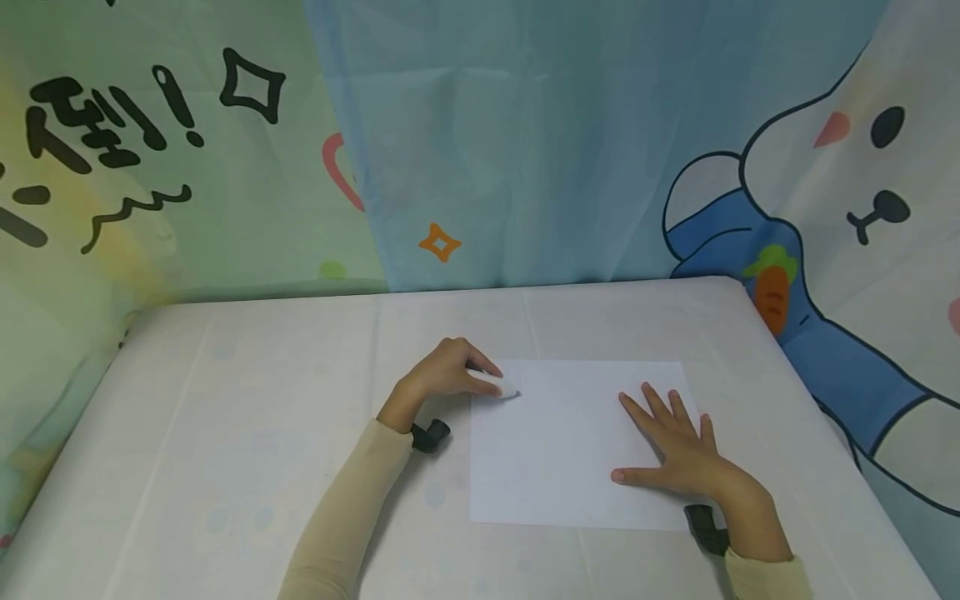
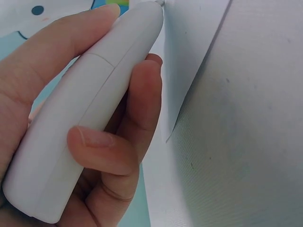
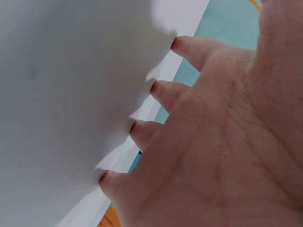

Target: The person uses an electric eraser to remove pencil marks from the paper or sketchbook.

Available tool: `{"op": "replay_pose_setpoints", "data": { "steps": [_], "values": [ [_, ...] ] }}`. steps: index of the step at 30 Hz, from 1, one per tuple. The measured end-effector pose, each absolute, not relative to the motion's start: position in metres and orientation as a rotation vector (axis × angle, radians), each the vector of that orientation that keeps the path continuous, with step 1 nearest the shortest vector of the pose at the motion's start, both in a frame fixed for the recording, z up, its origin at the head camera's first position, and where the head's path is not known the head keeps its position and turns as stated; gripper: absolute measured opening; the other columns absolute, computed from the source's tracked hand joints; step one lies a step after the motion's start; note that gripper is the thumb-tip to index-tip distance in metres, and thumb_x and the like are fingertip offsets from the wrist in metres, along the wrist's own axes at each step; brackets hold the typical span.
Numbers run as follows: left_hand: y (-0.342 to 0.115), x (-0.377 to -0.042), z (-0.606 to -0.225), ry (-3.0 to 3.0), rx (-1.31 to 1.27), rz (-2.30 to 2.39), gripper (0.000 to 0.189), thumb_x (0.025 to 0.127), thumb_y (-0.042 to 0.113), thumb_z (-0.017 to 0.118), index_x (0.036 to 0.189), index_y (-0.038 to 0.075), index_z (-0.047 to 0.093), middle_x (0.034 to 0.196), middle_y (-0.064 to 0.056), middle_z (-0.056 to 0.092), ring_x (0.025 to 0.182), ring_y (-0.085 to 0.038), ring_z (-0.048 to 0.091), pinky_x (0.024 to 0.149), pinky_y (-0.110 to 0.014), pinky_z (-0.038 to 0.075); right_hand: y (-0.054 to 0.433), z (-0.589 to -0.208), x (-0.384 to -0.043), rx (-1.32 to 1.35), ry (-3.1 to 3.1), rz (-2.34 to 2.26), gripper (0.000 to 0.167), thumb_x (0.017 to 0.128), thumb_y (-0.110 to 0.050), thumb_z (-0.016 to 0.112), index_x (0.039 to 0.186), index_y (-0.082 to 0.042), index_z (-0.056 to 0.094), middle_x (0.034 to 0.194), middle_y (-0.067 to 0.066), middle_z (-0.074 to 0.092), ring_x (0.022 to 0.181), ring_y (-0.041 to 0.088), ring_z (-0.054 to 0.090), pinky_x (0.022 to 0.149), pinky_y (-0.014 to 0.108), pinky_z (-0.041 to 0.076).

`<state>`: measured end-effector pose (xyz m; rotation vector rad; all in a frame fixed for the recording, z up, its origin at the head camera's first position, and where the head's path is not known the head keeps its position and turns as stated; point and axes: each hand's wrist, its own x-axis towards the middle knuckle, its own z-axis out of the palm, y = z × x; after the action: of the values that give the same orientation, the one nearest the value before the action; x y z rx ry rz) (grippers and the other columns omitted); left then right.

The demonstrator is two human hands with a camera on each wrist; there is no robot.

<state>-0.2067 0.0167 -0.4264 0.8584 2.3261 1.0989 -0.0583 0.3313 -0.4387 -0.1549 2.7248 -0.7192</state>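
- We have the left hand [image 1: 446,371] grasping a thick white pen [image 2: 57,146], digits curled round the barrel from both sides.
- In the left wrist view we get the pen close up: rounded back end, smooth white body, one seam running across it and one along its length.
- Pen location: tilted, over the upper-left part of a white paper sheet [image 1: 555,450], dark tip pointing right in the head view. We can't tell whether the tip touches the paper.
- We have the right hand [image 1: 678,458] grasping nothing: fingers straight and fanned, thumb stretched left, lying over the right part of the sheet.
- In the right wrist view we see four fingertips resting against the sheet.
- The hands are well apart, bare paper between them.
- Sheet lies on the white cloth-covered worktop [image 1: 247,400]; we see faint pale spots through the cover.
- Each wrist carries a small black device: left one [image 1: 430,436], right one [image 1: 705,529]. We see beige sleeves [image 1: 352,500] on both arms.
- Behind the worktop we have a green and blue backdrop cloth [image 1: 480,167], printed with black lettering [image 1: 174,96], an orange star [image 1: 429,243] and a white cartoon animal [image 1: 802,167] in blue with a carrot [image 1: 771,298].
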Motion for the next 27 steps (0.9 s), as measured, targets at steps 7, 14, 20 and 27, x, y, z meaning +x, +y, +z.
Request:
{"op": "replay_pose_setpoints", "data": {
  "steps": [7, 14, 20, 27],
  "values": [
    [0.017, -0.2069, -0.4279, 2.345, 0.869, 1.095, 0.024, 0.081, 0.018, 0.081, 0.101, 0.006, 0.078, 0.107, -0.007, 0.074, 0.11, -0.02, 0.064, 0.092, -0.028, 0.049, 0.3315, -0.4383, -0.0577, -0.158, 2.724, -0.728, 0.11, 0.072, -0.05, 0.08, 0.155, -0.01, 0.02, 0.158, 0.03, 0.002, 0.14, 0.057, -0.012, 0.097, 0.079, -0.013],
    [0.0178, -0.2074, -0.4287, 2.367, 0.849, 1.088, 0.025, 0.081, 0.018, 0.08, 0.103, 0.006, 0.078, 0.109, -0.007, 0.073, 0.111, -0.021, 0.064, 0.095, -0.03, 0.048, 0.3305, -0.4374, -0.058, -0.153, 2.721, -0.718, 0.109, 0.072, -0.05, 0.08, 0.154, -0.009, 0.021, 0.158, 0.03, 0.002, 0.14, 0.057, -0.012, 0.097, 0.079, -0.013],
    [0.0169, -0.2074, -0.4279, 2.375, 0.847, 1.09, 0.025, 0.081, 0.018, 0.08, 0.103, 0.006, 0.078, 0.109, -0.007, 0.073, 0.111, -0.021, 0.064, 0.097, -0.034, 0.047, 0.3307, -0.4375, -0.0587, -0.137, 2.703, -0.731, 0.111, 0.072, -0.051, 0.08, 0.155, -0.01, 0.019, 0.158, 0.029, -0.001, 0.14, 0.055, -0.015, 0.097, 0.077, -0.016],
    [0.017, -0.2079, -0.4289, 2.364, 0.857, 1.086, 0.026, 0.081, 0.019, 0.081, 0.103, 0.006, 0.078, 0.109, -0.007, 0.073, 0.11, -0.021, 0.064, 0.093, -0.03, 0.049, 0.3297, -0.4358, -0.0576, -0.137, 2.701, -0.741, 0.111, 0.071, -0.051, 0.08, 0.154, -0.009, 0.021, 0.158, 0.03, 0.0, 0.14, 0.055, -0.015, 0.097, 0.078, -0.016]
  ]
}}
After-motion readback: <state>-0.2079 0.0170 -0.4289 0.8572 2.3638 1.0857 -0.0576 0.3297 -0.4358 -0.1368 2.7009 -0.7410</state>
